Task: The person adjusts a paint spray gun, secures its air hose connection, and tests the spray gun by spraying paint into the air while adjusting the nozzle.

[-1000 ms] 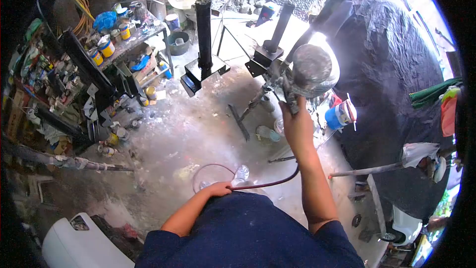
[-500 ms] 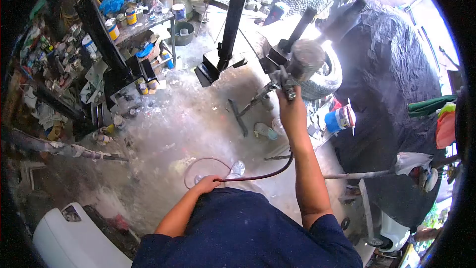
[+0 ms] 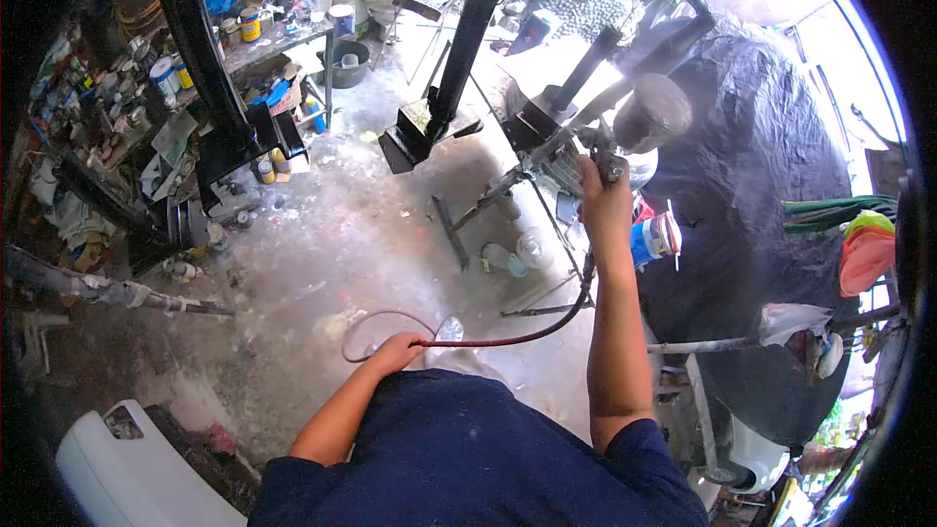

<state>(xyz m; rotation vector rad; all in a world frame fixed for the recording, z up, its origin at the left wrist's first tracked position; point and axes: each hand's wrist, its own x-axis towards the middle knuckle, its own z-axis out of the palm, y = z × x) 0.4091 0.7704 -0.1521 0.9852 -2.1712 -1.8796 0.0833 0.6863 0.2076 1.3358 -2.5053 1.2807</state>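
My right hand (image 3: 607,205) is wrapped round the handle of a spray gun (image 3: 609,164), with the arm stretched forward. A round grey cup (image 3: 656,114) sits at the gun's top right. From the gun a dark red air hose (image 3: 508,342) curves down and back toward my body. Close to my waist, my left hand (image 3: 397,352) is closed on this hose. Left of the gun stands a black metal post with a bracket base (image 3: 457,68). Another black post (image 3: 589,68) rises just beyond the gun, partly behind haze.
A large black post (image 3: 207,59) stands at left, before a bench (image 3: 278,44) with paint cans. At right are a blue-and-white bucket (image 3: 656,238) and a black sheet (image 3: 752,137). A hose loop (image 3: 356,332) lies on the floor near my feet. A white panel (image 3: 132,468) is at lower left.
My right hand has moved to the right with the spray gun, away from the nearer posts. My left hand keeps its hold on the hose. The view has shifted slightly.
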